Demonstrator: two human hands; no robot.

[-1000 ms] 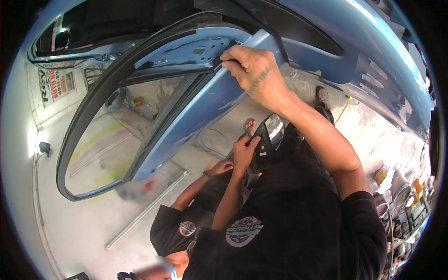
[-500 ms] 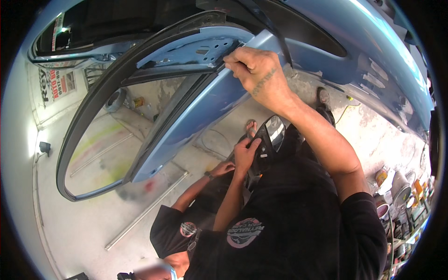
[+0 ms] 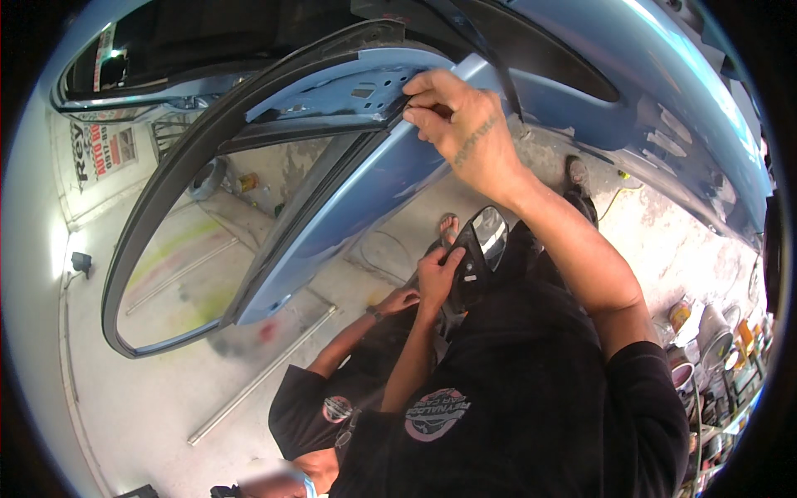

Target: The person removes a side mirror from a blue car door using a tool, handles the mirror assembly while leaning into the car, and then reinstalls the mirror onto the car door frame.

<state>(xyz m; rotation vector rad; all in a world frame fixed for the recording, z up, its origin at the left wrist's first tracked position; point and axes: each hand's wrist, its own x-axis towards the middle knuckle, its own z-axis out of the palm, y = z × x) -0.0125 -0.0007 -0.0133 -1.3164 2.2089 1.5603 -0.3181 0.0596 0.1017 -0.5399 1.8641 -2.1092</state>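
Observation:
My left hand (image 3: pixel 437 275) grips a black car side mirror (image 3: pixel 475 256) low in front of my body, its glass side (image 3: pixel 490 232) partly showing. My right hand (image 3: pixel 465 120) is raised to the front upper corner of an open blue car door (image 3: pixel 357 195). There its thumb and index finger are curled towards each other at the dark trim, beside the bare blue mirror mounting panel (image 3: pixel 353 87) with its holes. Something small and dark shows between the fingertips, too small to name. Black rubber seal (image 3: pixel 154 191) borders the window frame.
A co-worker in a black shirt (image 3: pixel 311 407) is close on my left, a hand (image 3: pixel 400 299) near the mirror. The blue car body (image 3: pixel 581 124) curves along the top and right. Cans and tools (image 3: pixel 706 349) crowd the right side. A long pole (image 3: pixel 261 373) lies on the floor.
My right index finger and thumb have spread slightly apart at the door corner, and the hand has shifted a little. The left hand keeps the mirror in nearly the same place.

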